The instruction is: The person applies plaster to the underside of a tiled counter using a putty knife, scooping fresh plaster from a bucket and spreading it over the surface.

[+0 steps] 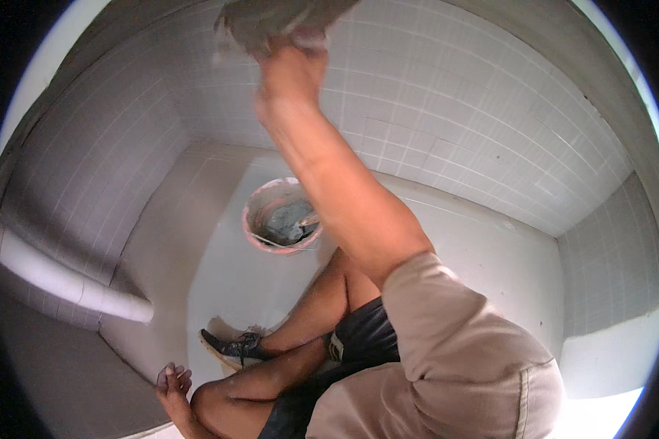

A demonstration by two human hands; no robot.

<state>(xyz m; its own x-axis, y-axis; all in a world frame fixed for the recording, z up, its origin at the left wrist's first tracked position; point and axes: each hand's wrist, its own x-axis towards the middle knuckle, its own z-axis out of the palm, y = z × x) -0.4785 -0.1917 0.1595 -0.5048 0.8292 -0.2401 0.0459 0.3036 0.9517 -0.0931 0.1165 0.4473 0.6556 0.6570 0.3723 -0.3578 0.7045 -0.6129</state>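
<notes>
My right arm reaches up across the view, and my right hand [293,55] grips a grey-brown cloth or pad [271,18] against the upper part of the tiled wall; both are blurred. At the lower left, my left hand [173,384] is beside my bent leg, fingers loosely curled and apart, with nothing visible in them. Beyond my legs a pink-rimmed bucket [260,238] stands on the grey floor, holding grey paste and a tool whose handle shows partly behind my forearm.
Grey tiled walls [447,95] enclose the smooth floor [490,263]. A white pipe [73,282] runs low along the left wall. My outstretched shoe [234,344] rests on the floor. A pale ledge [608,351] is at the right.
</notes>
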